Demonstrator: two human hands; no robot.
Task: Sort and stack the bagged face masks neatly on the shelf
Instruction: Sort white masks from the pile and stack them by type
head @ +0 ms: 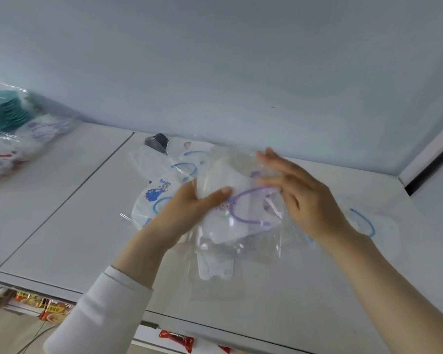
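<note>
A clear bag holding a white mask with purple ear loops (243, 213) is lifted just above the grey shelf (69, 221). My left hand (189, 205) grips its left edge, thumb on top. My right hand (299, 190) lies against the bag's right side with straight fingers. Under and behind it lie bagged white masks with blue loops and a blue print (159, 192). Another blue-looped bagged mask (368, 223) rests to the right, partly hidden by my right wrist. A plain white bagged mask (215, 269) lies below, near the front.
At the far left sits a pile of bags with teal masks (3, 111) and red- and purple-looped white masks (23, 144). A small dark object (159, 143) stands at the back wall. Snack packets (54, 309) hang below the shelf's front edge.
</note>
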